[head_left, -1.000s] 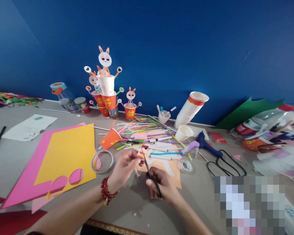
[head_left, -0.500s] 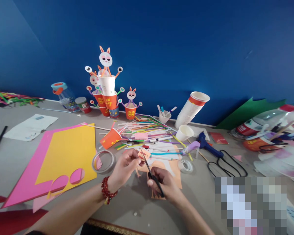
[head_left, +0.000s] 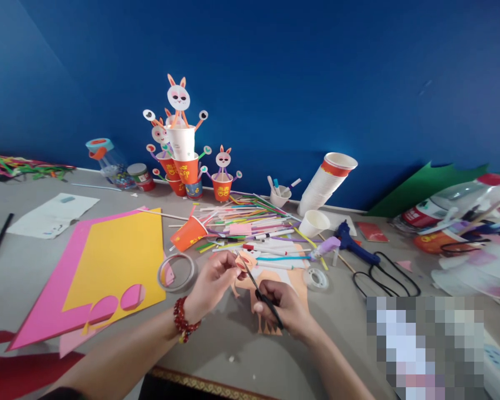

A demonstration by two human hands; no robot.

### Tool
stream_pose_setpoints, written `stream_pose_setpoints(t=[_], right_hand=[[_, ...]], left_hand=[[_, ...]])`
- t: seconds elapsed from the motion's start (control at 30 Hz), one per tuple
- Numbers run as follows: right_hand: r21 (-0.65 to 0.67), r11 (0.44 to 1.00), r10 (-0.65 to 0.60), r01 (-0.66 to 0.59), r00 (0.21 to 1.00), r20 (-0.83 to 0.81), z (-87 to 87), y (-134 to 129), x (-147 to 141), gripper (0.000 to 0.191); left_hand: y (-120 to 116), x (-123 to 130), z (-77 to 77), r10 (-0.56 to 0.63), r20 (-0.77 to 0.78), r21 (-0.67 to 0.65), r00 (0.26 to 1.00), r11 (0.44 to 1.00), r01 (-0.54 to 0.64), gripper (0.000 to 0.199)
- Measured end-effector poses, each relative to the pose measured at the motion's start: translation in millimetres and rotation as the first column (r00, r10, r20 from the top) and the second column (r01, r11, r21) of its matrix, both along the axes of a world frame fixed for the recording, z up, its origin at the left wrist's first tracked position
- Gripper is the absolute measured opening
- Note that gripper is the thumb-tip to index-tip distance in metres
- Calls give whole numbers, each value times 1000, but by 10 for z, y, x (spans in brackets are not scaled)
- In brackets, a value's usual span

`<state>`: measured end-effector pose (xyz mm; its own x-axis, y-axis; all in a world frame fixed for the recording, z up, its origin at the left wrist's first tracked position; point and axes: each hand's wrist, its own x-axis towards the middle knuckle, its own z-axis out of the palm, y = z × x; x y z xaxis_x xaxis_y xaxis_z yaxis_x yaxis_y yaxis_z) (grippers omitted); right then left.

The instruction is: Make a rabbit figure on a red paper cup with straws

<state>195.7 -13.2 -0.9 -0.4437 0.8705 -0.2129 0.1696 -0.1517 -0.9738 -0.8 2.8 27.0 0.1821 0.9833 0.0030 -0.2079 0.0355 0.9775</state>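
Note:
Between its thumb and fingers, my left hand [head_left: 217, 279] pinches a small peach paper piece [head_left: 242, 263] with darker markings. Black-handled scissors [head_left: 267, 304] are gripped in my right hand [head_left: 284, 312], their blades pointing up and left across that piece. Whether the blades are cutting into it is too small to tell. Under and behind the hands lies a larger peach paper sheet [head_left: 299, 286] with cut-out gaps. A roll of tape [head_left: 177, 272] rests just left of my left hand, and a clear tape roll [head_left: 316, 279] is right of the sheet.
Yellow card [head_left: 120, 250] overlaps pink card [head_left: 37, 325] at left. Behind the hands are an orange cup [head_left: 188, 233] on its side and many coloured sticks. Rabbit-topped cups [head_left: 180, 141] stand near the wall. A leaning cup stack [head_left: 323, 183] and blue glue gun [head_left: 352, 247] are at right.
The scissors and my right hand have shifted slightly right. The small peach piece has turned a little in my left hand. The whole view has moved slightly.

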Motion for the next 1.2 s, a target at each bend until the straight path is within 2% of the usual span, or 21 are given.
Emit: stream_pose_setpoints(t=[0.33,0.7,1.03,1.2], right_hand=[[32,999,22,-23,999,39,49,33,45,63],[-13,999,48,-48,999,-3,27,48,57,64],[62,998,27,-32,997,71,31,72,95,68],[55,998,-4,1,998,60,0,54,51,68]], left_hand=[[-9,-7,29,-18,17,4,1000,1000,18,16],[1,-10,20,-48,17,-24,999,999,48,16],[8,-13,62,-44,9,-28,999,999,44,17],[17,-14,11,-43,34,-3,999,999,43,18]])
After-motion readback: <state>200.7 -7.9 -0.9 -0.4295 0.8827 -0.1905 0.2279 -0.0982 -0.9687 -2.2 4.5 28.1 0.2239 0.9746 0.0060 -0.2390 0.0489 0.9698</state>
